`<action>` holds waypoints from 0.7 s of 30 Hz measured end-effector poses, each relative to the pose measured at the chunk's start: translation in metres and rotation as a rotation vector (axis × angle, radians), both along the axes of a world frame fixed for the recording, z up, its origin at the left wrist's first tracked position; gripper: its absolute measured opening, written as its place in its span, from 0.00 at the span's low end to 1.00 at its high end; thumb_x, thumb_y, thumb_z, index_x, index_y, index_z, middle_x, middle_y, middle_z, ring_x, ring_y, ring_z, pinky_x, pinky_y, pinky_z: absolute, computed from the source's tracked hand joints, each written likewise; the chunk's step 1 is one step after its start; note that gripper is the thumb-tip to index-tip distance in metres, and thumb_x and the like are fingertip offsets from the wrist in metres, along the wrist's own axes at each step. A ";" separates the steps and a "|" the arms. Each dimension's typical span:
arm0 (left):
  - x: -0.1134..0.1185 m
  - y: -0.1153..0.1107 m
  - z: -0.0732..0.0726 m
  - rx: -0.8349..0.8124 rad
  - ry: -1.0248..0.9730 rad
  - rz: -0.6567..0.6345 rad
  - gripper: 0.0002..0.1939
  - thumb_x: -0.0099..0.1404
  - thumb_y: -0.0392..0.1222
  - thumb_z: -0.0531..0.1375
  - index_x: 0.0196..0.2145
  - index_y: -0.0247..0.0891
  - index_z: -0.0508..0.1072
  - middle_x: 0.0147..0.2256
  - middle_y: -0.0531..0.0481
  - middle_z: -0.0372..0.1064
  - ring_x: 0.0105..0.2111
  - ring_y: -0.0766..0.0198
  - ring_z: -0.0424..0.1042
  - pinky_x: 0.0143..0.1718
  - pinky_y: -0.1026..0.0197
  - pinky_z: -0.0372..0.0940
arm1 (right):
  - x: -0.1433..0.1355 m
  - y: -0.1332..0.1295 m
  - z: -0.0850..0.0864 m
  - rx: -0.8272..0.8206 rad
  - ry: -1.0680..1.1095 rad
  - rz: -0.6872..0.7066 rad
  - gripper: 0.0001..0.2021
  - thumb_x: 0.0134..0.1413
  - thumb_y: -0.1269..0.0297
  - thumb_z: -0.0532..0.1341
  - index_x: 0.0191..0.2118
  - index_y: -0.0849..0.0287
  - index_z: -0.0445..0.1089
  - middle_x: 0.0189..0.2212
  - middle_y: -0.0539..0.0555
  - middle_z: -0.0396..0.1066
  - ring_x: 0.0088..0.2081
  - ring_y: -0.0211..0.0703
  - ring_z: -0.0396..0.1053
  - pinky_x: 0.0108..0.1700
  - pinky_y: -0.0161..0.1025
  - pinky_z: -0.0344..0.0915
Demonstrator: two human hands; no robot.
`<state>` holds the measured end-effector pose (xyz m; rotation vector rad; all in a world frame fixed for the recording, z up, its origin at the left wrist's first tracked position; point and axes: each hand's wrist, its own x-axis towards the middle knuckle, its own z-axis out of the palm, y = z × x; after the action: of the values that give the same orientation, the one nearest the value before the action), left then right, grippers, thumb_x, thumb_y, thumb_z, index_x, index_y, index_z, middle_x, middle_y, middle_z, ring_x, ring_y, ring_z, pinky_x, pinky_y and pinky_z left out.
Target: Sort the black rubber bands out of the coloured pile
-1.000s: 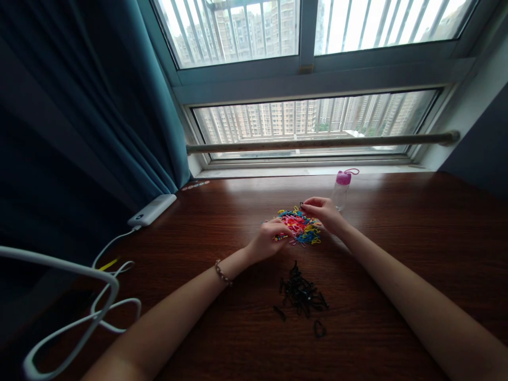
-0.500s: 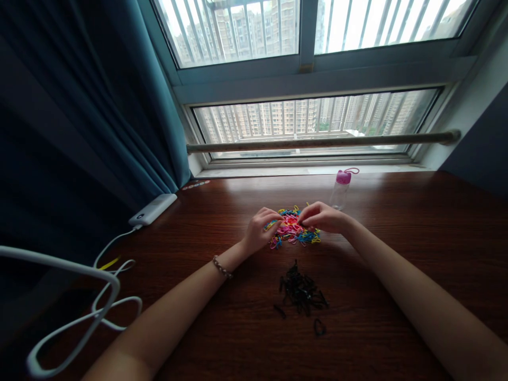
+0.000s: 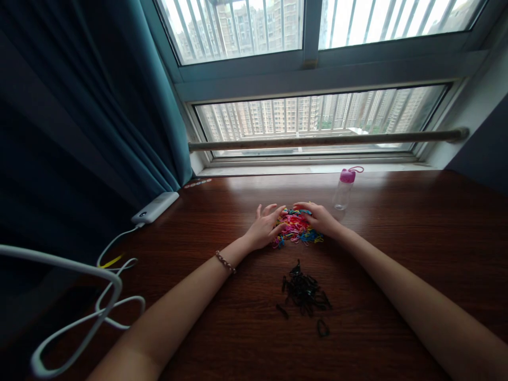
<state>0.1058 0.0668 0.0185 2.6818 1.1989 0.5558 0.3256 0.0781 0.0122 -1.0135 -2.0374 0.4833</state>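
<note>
A pile of small coloured rubber bands [image 3: 295, 226], pink, red, blue and yellow, lies on the brown wooden table between my hands. My left hand [image 3: 265, 227] rests at the pile's left side, its fingers spread and thumb over the edge of the bands. On the right side, my right hand [image 3: 319, 218] reaches over the pile with fingers apart; its fingertips touch the bands. I see nothing gripped in either hand. Closer to me lies a separate heap of black rubber bands [image 3: 305, 291], with a few loose ones around it.
Behind my right hand stands a clear bottle [image 3: 342, 196] with a pink lid and loop. A white power bank [image 3: 155, 207] with a coiled white cable [image 3: 119, 302] lies to the left by the blue curtain [image 3: 159, 106]. A window with a rail [image 3: 329, 141] closes off the back.
My right hand, which was pinching something dark at the pile, now has its fingers apart over the bands. My left hand's fingers have spread wider. The view has shifted slightly.
</note>
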 end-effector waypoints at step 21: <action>-0.003 0.012 -0.007 0.047 -0.195 0.057 0.15 0.65 0.44 0.47 0.40 0.40 0.72 0.45 0.48 0.67 0.50 0.58 0.58 0.54 0.47 0.50 | -0.004 0.000 -0.019 0.102 -0.401 -0.060 0.15 0.58 0.59 0.51 0.49 0.51 0.67 0.51 0.52 0.63 0.57 0.56 0.49 0.56 0.58 0.45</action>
<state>0.1030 0.0786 0.0112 2.5655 1.2248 0.8427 0.3217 0.0779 -0.0069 -1.1771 -2.3455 0.1471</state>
